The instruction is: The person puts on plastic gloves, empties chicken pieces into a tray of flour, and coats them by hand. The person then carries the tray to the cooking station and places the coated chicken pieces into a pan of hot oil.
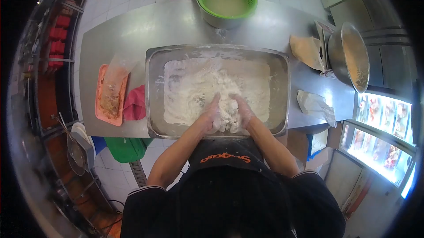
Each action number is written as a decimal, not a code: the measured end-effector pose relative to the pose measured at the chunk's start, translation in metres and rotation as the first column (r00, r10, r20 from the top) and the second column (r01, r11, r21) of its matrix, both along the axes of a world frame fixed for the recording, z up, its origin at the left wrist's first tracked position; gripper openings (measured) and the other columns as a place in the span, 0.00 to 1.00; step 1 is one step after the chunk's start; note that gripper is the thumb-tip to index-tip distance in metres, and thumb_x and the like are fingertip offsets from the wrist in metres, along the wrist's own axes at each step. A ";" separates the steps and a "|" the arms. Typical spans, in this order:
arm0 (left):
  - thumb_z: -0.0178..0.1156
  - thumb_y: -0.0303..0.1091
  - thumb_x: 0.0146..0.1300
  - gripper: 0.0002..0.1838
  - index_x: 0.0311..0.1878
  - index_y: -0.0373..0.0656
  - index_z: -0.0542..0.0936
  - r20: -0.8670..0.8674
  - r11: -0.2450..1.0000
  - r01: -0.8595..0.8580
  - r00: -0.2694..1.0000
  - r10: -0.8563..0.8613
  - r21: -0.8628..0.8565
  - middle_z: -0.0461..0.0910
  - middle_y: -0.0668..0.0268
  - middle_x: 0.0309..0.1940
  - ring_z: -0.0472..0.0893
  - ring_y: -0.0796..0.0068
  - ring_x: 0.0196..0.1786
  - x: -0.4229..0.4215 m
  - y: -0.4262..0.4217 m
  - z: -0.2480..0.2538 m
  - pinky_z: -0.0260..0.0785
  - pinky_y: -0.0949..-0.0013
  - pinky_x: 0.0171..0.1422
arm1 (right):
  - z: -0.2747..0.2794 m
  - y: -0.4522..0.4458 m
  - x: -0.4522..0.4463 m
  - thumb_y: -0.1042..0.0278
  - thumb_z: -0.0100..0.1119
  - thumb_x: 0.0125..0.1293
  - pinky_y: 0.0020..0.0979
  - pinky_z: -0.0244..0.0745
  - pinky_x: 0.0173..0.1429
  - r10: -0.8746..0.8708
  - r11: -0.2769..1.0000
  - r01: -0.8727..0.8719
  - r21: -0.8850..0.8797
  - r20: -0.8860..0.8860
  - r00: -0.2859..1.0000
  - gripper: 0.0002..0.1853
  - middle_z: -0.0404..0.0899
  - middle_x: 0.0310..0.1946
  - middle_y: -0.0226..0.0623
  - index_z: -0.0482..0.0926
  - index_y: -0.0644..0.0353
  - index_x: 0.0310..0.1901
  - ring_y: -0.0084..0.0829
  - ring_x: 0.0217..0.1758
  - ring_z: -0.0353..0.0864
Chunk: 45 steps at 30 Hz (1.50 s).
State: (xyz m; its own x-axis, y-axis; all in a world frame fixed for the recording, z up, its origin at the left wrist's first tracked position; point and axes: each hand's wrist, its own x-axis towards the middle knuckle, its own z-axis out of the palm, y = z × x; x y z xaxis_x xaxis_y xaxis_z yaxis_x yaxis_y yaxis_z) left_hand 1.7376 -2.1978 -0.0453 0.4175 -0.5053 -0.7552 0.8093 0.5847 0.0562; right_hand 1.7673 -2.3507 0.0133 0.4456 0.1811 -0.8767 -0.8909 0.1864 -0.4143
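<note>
A large metal pan [283, 83] sits on the metal table [185, 21], directly in front of the person. White flour [176, 83] covers much of its floor, thickest in the middle and on the left, with smears on the far wall. A heap of flour-coated lumps [228, 115] lies in the pan, toward the near side, between the two hands.

The left hand [213, 115] is at the left side of the lumps and the right hand [244, 111] at the right side, both dusted white and touching the floury heap. The hands are cupped toward each other, but I cannot tell whether the fingers close on any piece.

Left of the pan, a red cloth [135, 103] lies beside a pink tray [100, 101], which holds orange-brown food partly covered by a clear plastic bag [117, 72]. At the far edge of the table, a green strainer [252, 0] sits in a metal pot [216, 20], with cloudy liquid inside. To the right are a brown paper piece [305, 51], a crumpled white bag [316, 106] nearer the person, and a tilted metal bowl [338, 57] with pale residue inside.
</note>
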 end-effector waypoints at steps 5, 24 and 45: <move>0.52 0.57 0.74 0.41 0.75 0.35 0.54 0.034 0.696 0.130 0.976 -0.217 0.706 0.74 0.45 0.63 0.82 0.56 0.55 0.015 0.006 0.059 0.79 0.59 0.53 | 0.027 -0.012 0.013 0.48 0.53 0.71 0.42 0.81 0.56 -0.124 0.985 0.123 0.119 -0.004 0.992 0.27 0.82 0.52 0.42 0.74 0.61 0.62 0.37 0.53 0.83; 0.34 0.62 0.75 0.37 0.71 0.43 0.70 0.141 0.930 -0.195 0.977 0.157 0.311 0.74 0.59 0.67 0.72 0.58 0.68 0.048 -0.022 -0.030 0.61 0.52 0.75 | -0.080 0.022 0.070 0.43 0.63 0.63 0.43 0.66 0.72 0.870 0.390 -0.118 -0.913 0.323 0.373 0.38 0.74 0.64 0.55 0.69 0.58 0.69 0.54 0.68 0.71; 0.47 0.67 0.69 0.46 0.77 0.37 0.58 0.004 0.469 0.183 0.928 -0.371 0.864 0.64 0.51 0.74 0.67 0.58 0.73 -0.006 -0.037 -0.021 0.57 0.60 0.75 | -0.048 -0.002 0.006 0.48 0.60 0.67 0.41 0.71 0.68 0.628 0.537 -0.313 -0.783 0.124 0.768 0.38 0.70 0.67 0.53 0.63 0.62 0.72 0.43 0.67 0.73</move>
State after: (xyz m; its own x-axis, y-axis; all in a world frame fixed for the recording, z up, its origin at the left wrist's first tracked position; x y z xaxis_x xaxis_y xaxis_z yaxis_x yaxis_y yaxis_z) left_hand 1.7321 -2.2346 -0.0667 0.5390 0.2136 -0.8148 0.8404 -0.0717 0.5371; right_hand 1.7733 -2.3522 -0.0350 0.7753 -0.1161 -0.6209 -0.5112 -0.6927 -0.5087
